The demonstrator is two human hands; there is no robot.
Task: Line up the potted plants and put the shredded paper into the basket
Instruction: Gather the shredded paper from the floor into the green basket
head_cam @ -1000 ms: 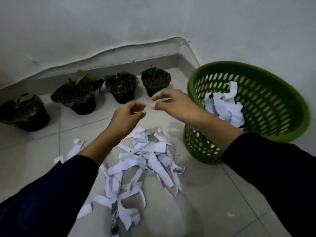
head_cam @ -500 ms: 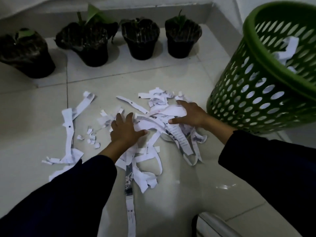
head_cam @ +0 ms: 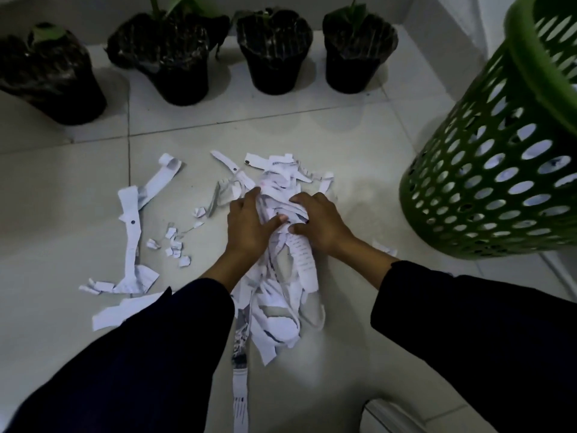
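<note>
The shredded paper [head_cam: 281, 276] lies in a loose heap of white strips on the tiled floor [head_cam: 343, 145], some strips printed with faint grey text, a few with a dark dot near one end. Longer strips [head_cam: 131, 232] and small torn bits [head_cam: 175, 245] lie scattered toward the floor's left side. The left hand [head_cam: 246, 226] and right hand [head_cam: 318, 223] press in on the heap from either side, fingers curled into the paper, so each grip is closed on strips. The green perforated basket [head_cam: 487, 189] stands at the right, white paper showing through its holes. Four potted plants [head_cam: 274, 51] in dark pots stand in a row along the far edge.
</note>
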